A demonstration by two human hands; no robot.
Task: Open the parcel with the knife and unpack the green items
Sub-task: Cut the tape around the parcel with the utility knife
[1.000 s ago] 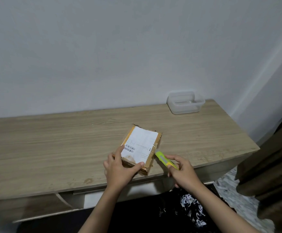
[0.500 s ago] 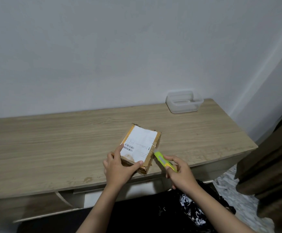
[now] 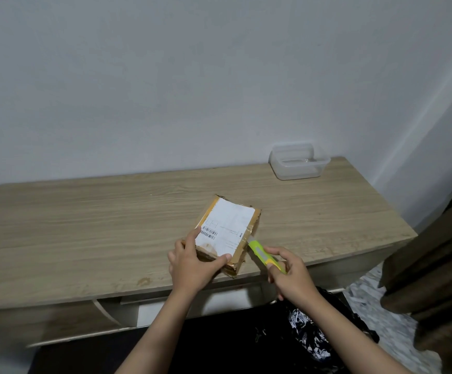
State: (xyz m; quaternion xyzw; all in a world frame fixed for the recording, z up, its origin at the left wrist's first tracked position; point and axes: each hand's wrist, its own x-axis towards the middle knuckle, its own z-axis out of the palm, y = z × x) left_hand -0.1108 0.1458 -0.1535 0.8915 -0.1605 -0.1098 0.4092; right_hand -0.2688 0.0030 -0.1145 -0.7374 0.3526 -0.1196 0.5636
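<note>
- The step in hand looks like the cut itself: the knife (image 3: 266,255), yellow-green, sits just right of centre in the lower half of the frame, its front end at the right side edge of the parcel (image 3: 223,233).
- The parcel, a small taped cardboard box with a white shipping label on top, lies on the wooden desk (image 3: 84,238) near its front edge, at the middle of the frame.
- The left hand (image 3: 192,265) grips the parcel's near end, thumb lying along the near top edge and fingers wrapped round the left corner.
- The right hand (image 3: 289,276) has its fingers curled tight on the knife's handle (whether the blade is out, or already in the tape, cannot be told).
- Next, by my reading, the blade must run along the taped seam, shallow enough to spare the contents, while the left hand keeps clear of its path.
- The parcel is not yet open, so no green items show.
- Count: one parcel, one knife, two hands, one desk, and one clear plastic container (image 3: 299,161) at the desk's far right, well apart from the parcel.
</note>
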